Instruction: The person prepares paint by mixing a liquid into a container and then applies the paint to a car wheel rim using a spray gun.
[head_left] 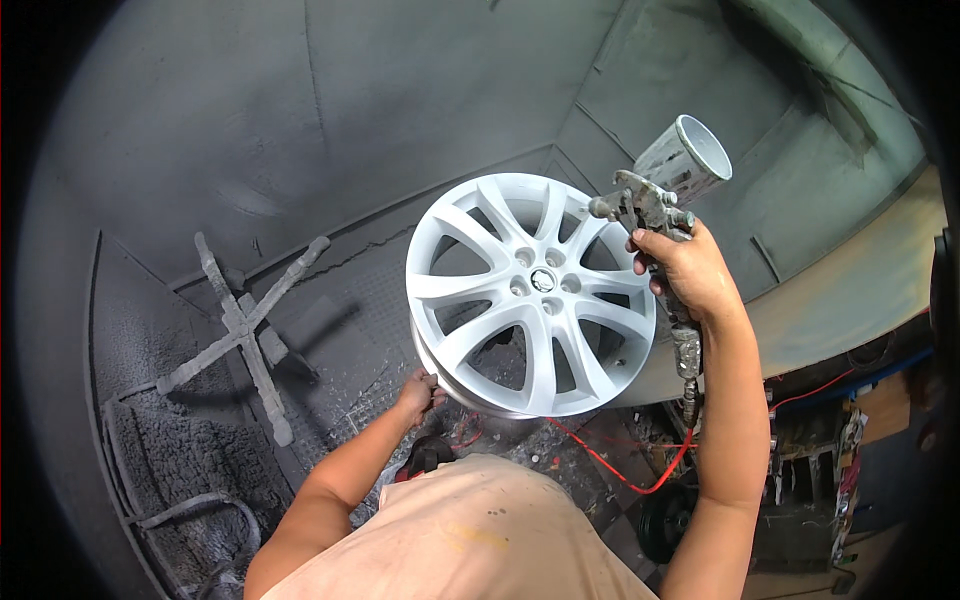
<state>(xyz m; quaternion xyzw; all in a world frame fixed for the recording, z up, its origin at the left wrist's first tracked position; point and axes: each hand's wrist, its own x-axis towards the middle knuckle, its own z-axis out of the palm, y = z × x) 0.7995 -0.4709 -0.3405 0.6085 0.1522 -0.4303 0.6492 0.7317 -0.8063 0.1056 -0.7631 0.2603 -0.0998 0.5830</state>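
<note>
A silver-white alloy wheel rim (543, 330) faces up in front of me, with several spokes and bolt holes around a small centre cap. My right hand (690, 268) is wrapped round the handle of a spray gun (650, 205), whose nozzle points left over the rim's upper right part. An open, paint-stained cup (690, 160) sits on top of the gun. At the rim's lower left edge is my left hand (420, 393), its fingers curled against the side; the fingertips are partly hidden there. What supports the rim underneath is hidden.
A red air hose (640, 490) loops down from the gun. Left of the rim stands a paint-crusted cross-shaped stand (240, 325). Grey booth walls (400, 90) rise behind. A bent metal tube (200, 510) is at lower left, and cluttered shelves (815, 480) at lower right.
</note>
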